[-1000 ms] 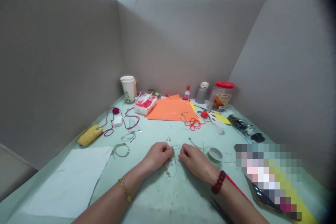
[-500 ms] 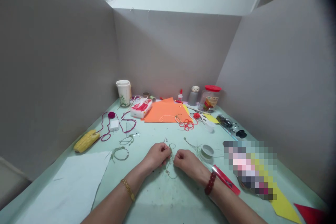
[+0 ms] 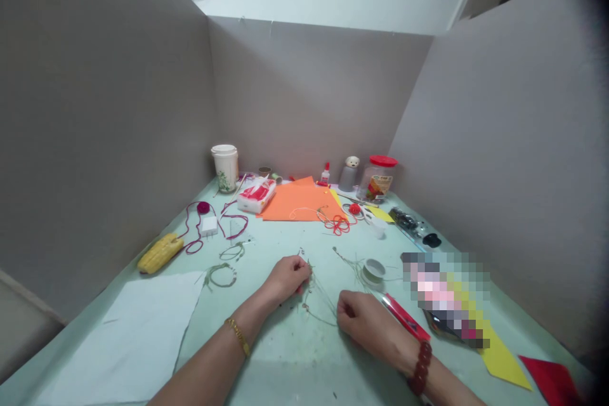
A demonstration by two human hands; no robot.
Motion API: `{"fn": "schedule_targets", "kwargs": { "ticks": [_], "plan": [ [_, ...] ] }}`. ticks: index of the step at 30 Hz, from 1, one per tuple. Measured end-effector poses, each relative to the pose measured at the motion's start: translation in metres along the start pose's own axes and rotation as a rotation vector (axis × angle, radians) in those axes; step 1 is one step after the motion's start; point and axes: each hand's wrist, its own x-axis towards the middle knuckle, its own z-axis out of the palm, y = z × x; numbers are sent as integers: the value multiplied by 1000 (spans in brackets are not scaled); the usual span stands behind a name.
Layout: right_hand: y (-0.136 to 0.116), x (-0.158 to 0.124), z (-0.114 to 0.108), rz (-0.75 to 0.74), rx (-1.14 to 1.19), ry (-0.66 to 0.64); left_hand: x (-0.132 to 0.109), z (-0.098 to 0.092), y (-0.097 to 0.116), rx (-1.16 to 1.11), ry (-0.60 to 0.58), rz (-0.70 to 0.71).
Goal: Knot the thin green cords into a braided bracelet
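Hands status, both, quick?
Left hand: closed, grip on thin green wire.
Right hand: curled at that wire's end; whether it holds cannot be told.

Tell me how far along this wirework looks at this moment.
Done: a beaded green wire ring lies finished-looking on the table, with a smaller loop beside it. In hand: the left hand is closed on the thin green wire strands, and the right hand rests at their far end. Left: the wire spool still holds wire.
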Motion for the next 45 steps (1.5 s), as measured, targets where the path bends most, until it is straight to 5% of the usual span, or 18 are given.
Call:
{"fn": "schedule_targets", "kwargs": {
  "ticks": [9,17,23,26,31,39,45],
  "plan": [
    [5,-12,-19,4,39,67,0,-1,1,43,-8,-2],
    [1,-11,-1,3,-62,20,-3,-1,5,39,-7,-22],
    [-2,0,-18,-10,-52,211,0,-1,0,33,-13,-10],
    [-7,14,-12,40,52,269,0,-1,-2,39,-13,3],
    [-17,40,11,-79,218,346,-1,0,0,49,2,17],
    [-14,43,20,125,880,186,0,0,0,57,1,4],
    [-11,45,25,33,679,303,1,1,-3,60,9,12]
  ]
}}
